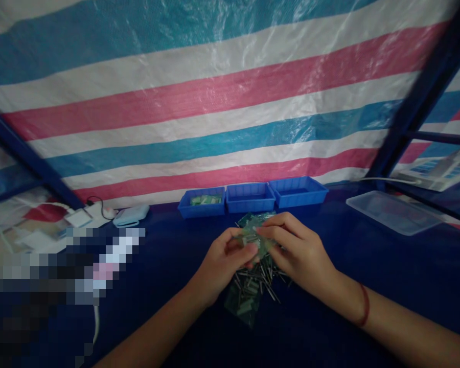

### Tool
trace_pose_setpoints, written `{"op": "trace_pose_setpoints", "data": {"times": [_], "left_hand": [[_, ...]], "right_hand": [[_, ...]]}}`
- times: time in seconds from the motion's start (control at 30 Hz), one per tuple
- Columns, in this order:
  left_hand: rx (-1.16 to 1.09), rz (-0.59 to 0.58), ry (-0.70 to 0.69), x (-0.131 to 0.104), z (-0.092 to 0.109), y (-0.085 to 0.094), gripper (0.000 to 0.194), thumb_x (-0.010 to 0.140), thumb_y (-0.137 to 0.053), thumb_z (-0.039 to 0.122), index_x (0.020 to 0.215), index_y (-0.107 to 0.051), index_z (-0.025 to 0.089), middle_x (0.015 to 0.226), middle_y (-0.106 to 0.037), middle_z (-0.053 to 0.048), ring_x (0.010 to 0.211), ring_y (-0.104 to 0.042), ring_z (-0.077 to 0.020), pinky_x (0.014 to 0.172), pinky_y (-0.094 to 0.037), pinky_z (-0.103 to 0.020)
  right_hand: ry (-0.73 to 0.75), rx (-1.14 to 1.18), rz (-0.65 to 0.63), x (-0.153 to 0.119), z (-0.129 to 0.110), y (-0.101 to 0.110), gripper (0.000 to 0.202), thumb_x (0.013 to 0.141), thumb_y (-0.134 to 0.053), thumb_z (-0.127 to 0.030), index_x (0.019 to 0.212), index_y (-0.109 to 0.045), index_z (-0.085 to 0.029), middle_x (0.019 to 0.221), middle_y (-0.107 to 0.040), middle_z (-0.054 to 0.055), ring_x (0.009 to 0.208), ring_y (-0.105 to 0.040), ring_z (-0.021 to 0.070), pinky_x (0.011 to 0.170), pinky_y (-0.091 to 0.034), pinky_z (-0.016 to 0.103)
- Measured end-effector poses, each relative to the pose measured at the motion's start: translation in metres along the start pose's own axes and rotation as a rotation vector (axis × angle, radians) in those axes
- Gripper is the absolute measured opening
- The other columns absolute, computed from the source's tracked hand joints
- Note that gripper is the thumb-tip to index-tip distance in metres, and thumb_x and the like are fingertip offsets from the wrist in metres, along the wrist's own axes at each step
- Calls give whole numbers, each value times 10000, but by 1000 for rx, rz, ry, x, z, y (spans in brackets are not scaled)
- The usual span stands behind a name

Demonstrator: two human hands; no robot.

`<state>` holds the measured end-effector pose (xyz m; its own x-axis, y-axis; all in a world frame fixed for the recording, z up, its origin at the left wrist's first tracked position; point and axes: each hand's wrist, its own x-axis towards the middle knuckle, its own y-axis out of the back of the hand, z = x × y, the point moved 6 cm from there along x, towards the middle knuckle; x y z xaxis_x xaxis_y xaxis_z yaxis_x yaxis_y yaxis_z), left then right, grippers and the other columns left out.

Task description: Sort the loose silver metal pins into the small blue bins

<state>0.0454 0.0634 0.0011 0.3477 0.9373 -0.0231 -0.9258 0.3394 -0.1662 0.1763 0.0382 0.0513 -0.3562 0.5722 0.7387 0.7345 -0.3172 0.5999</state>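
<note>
Between my two hands is a small clear greenish plastic bag [252,237] with small pale pieces in it. My left hand [225,259] pinches its left side, thumb on top. My right hand [297,249] has its fingers closed on the bag's upper right side. Beneath the hands lies a loose pile of thin metal pins [266,278] on the dark blue table. Another clear bag with pale pieces [245,301] rests at the front of the pile, and more plastic shows behind my fingers.
Three blue trays stand at the back: the left tray [202,212] holds green-white packets, beside a middle tray [250,206] and a right tray [301,198]. A clear plastic lid [394,212] lies right. A light blue case [131,215] and power strip [95,214] sit left.
</note>
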Motion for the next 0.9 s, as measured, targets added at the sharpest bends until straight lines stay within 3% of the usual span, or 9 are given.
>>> {"op": "trace_pose_setpoints", "data": {"times": [0.13,0.27,0.4,0.47,0.53,0.6,0.7,0.77,0.9], "left_hand": [[207,119,-177,1,12,12,193,763,-668,302,875,-577,173,766,-654,1,676,-604,-126,644,-462,-248],[629,220,-493,-8,35,17,21,797,-620,211,813,-624,198,832,-676,-18,783,-632,-165,727,-477,-292],[841,65,-712,-17,43,2,177,779,-548,70,831,-647,208,1040,-657,-55,1006,-599,-196,899,-443,-365],[854,17,-667,-15,39,-1,299,735,-540,43,957,-645,214,1245,-562,-78,1170,-504,-236,988,-378,-420],[741,36,-525,-9,32,2,429,753,-553,108,1167,-560,219,1316,-505,-104,1180,-494,-253,966,-399,-434],[547,63,-337,-2,21,7,462,813,-541,243,1266,-474,184,1168,-604,-129,1009,-600,-237,832,-484,-395],[439,117,-188,10,16,16,367,831,-520,361,1112,-582,134,910,-687,-97,785,-653,-201,693,-512,-321],[537,251,-210,19,28,35,317,812,-535,363,1016,-622,136,888,-695,-82,757,-655,-190,654,-505,-285],[672,501,-210,46,57,101,408,818,-509,340,1153,-518,107,814,-685,-79,778,-653,-205,625,-483,-272]], "right_hand": [[-278,201,46,4,8,-2,146,893,-439,-195,1013,-518,-218,845,-599,38,731,-584,155,647,-471,296],[-674,652,-83,-3,16,-23,286,937,-304,-455,991,-449,-214,603,-555,-35,429,-465,98,406,-353,226],[-817,943,-155,-9,17,-38,335,832,-506,-498,994,-420,-217,570,-511,-68,422,-456,79,389,-336,191],[-808,960,-105,-9,22,-38,361,785,-587,-457,996,-412,-222,562,-489,-79,441,-462,79,408,-359,191],[-748,936,-42,-6,26,-35,359,779,-601,-435,994,-397,-232,589,-501,-73,454,-468,80,409,-364,194],[-677,895,-14,-4,26,-33,337,806,-579,-413,1020,-381,-243,610,-507,-65,462,-474,82,400,-356,196],[-612,782,-21,-4,24,-31,343,847,-539,-379,1113,-359,-260,699,-520,-40,509,-506,92,419,-381,211],[-588,711,-4,-5,23,-28,367,856,-526,-379,1155,-344,-273,857,-529,1,577,-531,97,449,-414,225],[-574,661,23,-4,21,-23,348,863,-500,-389,1151,-341,-277,1049,-458,44,659,-541,106,478,-444,242]]}}
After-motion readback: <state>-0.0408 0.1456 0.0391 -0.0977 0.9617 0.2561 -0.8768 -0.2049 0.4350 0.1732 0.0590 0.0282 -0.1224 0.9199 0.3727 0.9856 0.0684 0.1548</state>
